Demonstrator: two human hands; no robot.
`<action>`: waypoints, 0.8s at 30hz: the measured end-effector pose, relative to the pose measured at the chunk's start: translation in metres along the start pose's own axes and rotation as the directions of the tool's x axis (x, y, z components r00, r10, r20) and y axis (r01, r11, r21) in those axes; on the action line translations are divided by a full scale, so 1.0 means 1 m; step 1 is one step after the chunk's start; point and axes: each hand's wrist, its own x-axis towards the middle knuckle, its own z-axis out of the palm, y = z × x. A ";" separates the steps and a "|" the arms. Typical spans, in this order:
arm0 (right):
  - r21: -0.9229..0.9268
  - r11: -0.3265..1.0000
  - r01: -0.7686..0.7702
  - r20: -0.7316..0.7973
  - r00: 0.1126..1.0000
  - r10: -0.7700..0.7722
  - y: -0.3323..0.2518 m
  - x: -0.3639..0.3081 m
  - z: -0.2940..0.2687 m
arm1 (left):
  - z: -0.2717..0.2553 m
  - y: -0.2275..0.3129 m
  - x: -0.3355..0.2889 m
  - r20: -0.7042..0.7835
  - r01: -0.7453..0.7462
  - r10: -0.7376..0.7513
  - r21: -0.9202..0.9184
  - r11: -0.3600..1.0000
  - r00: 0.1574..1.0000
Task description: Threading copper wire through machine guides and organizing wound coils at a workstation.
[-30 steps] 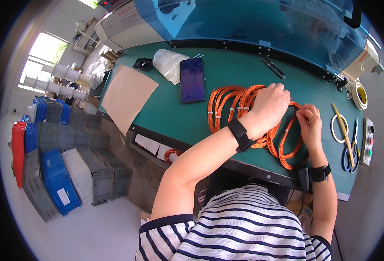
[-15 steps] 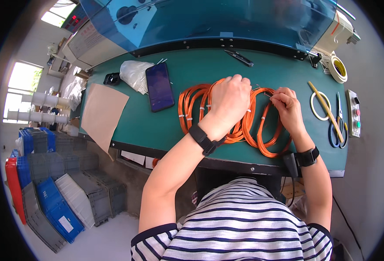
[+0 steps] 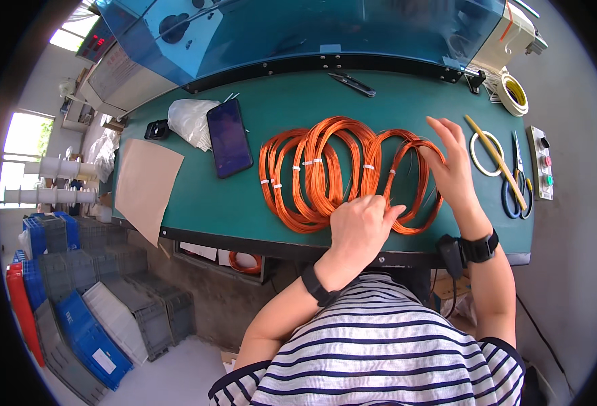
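Note:
Several copper-orange wire coils [image 3: 335,169] lie side by side and overlapping on the green work surface, bound at places with small white ties. The rightmost coil [image 3: 421,193] is the loosest loop. Above the coils' near edge sits my left hand [image 3: 358,233], fingers curled under and thumb stuck out to the right; its fingertips are hidden, so any grip on the wire does not show. My right hand [image 3: 452,169] is at that coil's far right side, fingers raised and spread, thumb close to the wire; whether it touches is unclear. Both wrists wear black bands.
A phone [image 3: 230,139], white plastic bag [image 3: 191,122] and brown sheet [image 3: 147,183] lie left. Scissors [image 3: 517,179], a yellow stick [image 3: 494,162], a white ring [image 3: 477,154] and tape [image 3: 513,95] are right. Snips [image 3: 352,84] lie before the blue-covered machine [image 3: 298,37]. Crates [image 3: 95,338] stand lower left.
My left hand has moved from the coils' far side to their near edge. My right hand's fingers have parted from a pinch at the right coil. The view has shifted slightly.

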 end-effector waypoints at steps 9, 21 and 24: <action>0.526 0.220 -0.822 0.581 0.536 0.613 -0.039 -0.029 -0.002 | -0.013 -0.023 0.034 0.017 -0.035 0.032 0.263 0.964 0.999; 0.473 -0.048 -0.880 0.828 0.425 0.365 -0.075 -0.007 0.055 | -0.038 -0.042 0.012 -0.181 0.038 -0.020 0.097 0.995 0.983; 0.377 -0.103 -0.920 0.893 0.332 0.305 -0.085 0.000 0.070 | -0.059 -0.063 0.004 -0.384 0.191 -0.129 0.126 0.973 0.914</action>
